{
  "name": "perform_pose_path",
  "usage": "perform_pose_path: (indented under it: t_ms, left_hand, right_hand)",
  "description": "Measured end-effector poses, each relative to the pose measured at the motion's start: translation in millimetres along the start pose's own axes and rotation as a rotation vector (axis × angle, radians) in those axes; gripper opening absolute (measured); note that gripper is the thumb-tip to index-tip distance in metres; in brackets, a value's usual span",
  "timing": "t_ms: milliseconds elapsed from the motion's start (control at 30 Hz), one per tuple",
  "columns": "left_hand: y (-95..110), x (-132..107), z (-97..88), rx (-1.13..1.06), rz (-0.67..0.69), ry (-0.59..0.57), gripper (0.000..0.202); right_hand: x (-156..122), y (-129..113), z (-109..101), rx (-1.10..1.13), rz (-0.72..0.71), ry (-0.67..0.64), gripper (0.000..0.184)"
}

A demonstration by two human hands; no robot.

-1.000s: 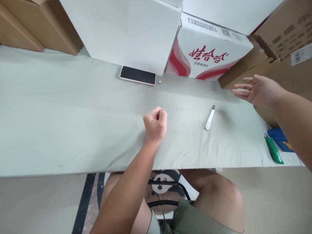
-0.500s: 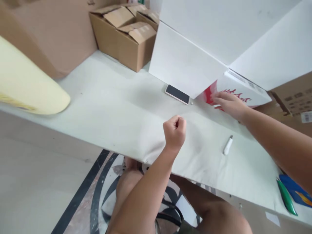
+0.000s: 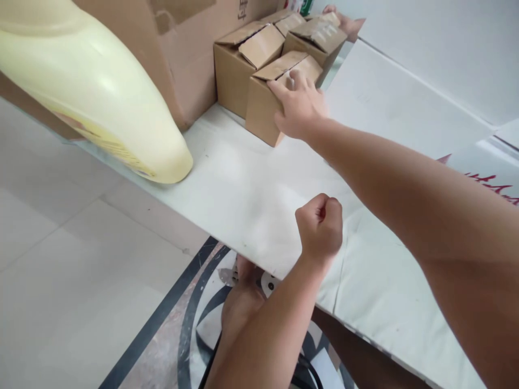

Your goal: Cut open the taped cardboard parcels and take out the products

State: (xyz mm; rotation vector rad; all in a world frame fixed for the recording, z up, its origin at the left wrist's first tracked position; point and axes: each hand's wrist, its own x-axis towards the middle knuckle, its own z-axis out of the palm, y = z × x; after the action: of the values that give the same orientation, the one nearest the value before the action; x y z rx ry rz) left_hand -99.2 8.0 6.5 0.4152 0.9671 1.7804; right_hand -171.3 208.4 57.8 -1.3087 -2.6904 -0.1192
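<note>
My right hand (image 3: 302, 107) reaches across to the front small cardboard box (image 3: 263, 111). Its fingers are spread over the box's top flaps and near side, and I cannot tell how firmly they touch. Lower down, my left hand (image 3: 320, 224) is closed in a fist above the edge of the covered table (image 3: 251, 200). Whatever the fist may hold is hidden. Behind the front box stand more small cardboard boxes, one at the left (image 3: 233, 75) and one at the back (image 3: 316, 38), with folded top flaps.
A pale yellow rounded object (image 3: 121, 92) lies at the left, before a large cardboard box (image 3: 190, 59). White panels (image 3: 397, 92) stand at the right, beside a white box with red lettering (image 3: 492, 181). Another person's hand (image 3: 348, 24) shows behind the small boxes.
My right hand has gone left from the red-and-white box to the small cardboard boxes. The view has turned left, so the phone and white cutter-like tool are out of sight. My left fist stays closed.
</note>
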Motion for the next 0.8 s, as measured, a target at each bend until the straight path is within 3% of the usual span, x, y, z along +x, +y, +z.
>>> perform_pose_path:
  t_ms: [167, 333, 467, 600, 667, 733, 800]
  left_hand:
    - [4, -1, -8.5, 0.038, 0.115, 0.005, 0.046]
    - [-1, -2, -10.8, 0.122, 0.291, 0.087, 0.050]
    - [-9, 2, -9.0, 0.156, 0.374, 0.189, 0.051]
    - [-18, 9, -6.9, 0.293, 0.569, 0.309, 0.025]
    - [-24, 12, -4.7, 0.384, 0.603, 0.248, 0.013]
    - [-31, 13, -0.5, 0.453, 0.565, 0.047, 0.017]
    - [-39, 13, 5.8, 0.493, 0.489, -0.195, 0.017]
  right_hand:
    - [-55, 1, 2, -0.032, -0.079, 0.050, 0.046]
    - [-136, 49, -5, -0.023, -0.079, 0.095, 0.045]
    - [-234, 88, -19, -0.089, -0.079, 0.091, 0.046]
    - [-362, 119, -17, -0.127, -0.123, 0.345, 0.025]
    - [-422, 131, -8, -0.115, 0.053, 0.460, 0.029]
    - [-469, 141, 4, -0.076, 0.363, 0.531, 0.035]
    - [-498, 150, 20, -0.016, 0.692, 0.515, 0.043]
